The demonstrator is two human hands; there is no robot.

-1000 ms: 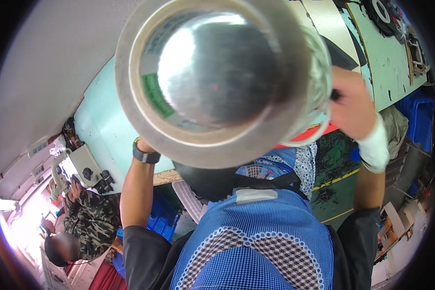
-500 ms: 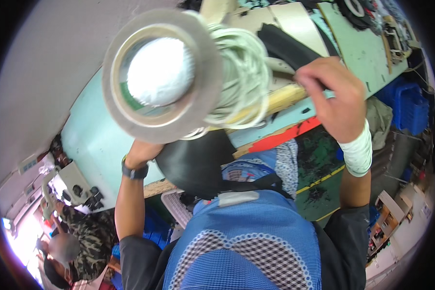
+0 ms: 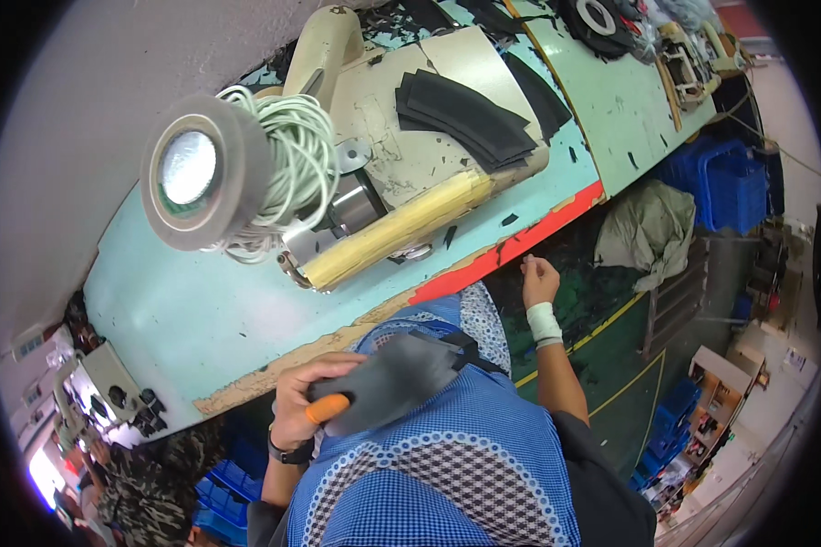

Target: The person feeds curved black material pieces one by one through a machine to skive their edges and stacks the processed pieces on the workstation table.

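Observation:
My left hand (image 3: 312, 401), with an orange finger cot on the thumb, grips a curved, flat black piece of sheet (image 3: 394, 383) over my blue checked apron (image 3: 401, 474). My right hand (image 3: 540, 284), a white band at its wrist, hangs beyond the red front edge of the bench (image 3: 511, 248). Its fingers are curled together, and whatever lies at their tips is too small to name. Ahead, a cream machine (image 3: 379, 114) carries several curved black pieces (image 3: 470, 118) on its flat top. A yellow-wrapped bar (image 3: 397, 228) runs along its near side.
A grey ring with a bright centre (image 3: 160, 196) and coiled pale cord (image 3: 292, 155) rises at the left. Rightward are blue crates (image 3: 734, 187) and a draped grey cloth (image 3: 648, 228). A person in camouflage clothing (image 3: 150, 483) is at the lower left.
My left hand has drawn the black piece back from the bench toward my apron. My right hand has moved from above the machine down past the bench edge. The view has shifted too.

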